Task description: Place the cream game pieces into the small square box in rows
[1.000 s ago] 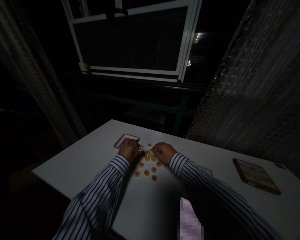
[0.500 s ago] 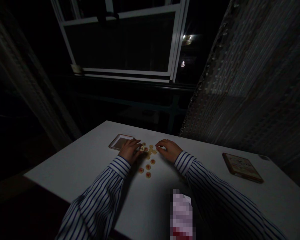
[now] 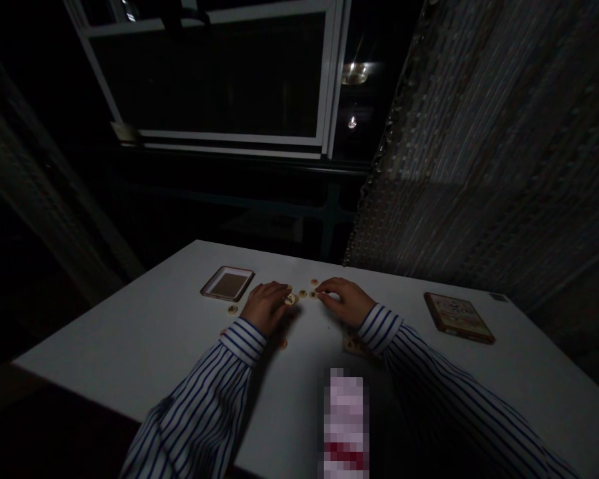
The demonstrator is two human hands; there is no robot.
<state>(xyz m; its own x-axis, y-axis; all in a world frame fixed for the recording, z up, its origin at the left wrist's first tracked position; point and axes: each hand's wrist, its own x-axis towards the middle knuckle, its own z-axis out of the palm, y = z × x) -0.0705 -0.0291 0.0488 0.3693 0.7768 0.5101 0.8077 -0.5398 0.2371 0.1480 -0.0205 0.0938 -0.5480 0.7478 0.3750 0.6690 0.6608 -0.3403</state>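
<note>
My left hand (image 3: 265, 307) is closed, a round xiangqi piece (image 3: 290, 299) with a dark character between thumb and fingers. Facing it, my right hand (image 3: 347, 301) has its thumb and index fingertips together at another xiangqi piece (image 3: 313, 294). Between the hands lies a third piece (image 3: 303, 293), and one more (image 3: 314, 282) sits just beyond the right fingertips. Left of my left hand rests a dark-marked piece (image 3: 232, 310). A red-marked piece (image 3: 283, 344) shows beside my left cuff. Several pieces (image 3: 352, 343) are partly hidden by my right wrist.
An open shallow box (image 3: 203, 293) stands at the table's back left. On the right lies a flat printed box or lid (image 3: 460, 318), with a small dark item (image 3: 498, 297) behind it. A beaded curtain (image 3: 404, 199) hangs past the white table's (image 3: 130, 346) back edge.
The view has shifted slightly right. The pieces that lay in front of and between my hands are rearranged, with one now left of my left hand. My left hand has come away from the open box.
</note>
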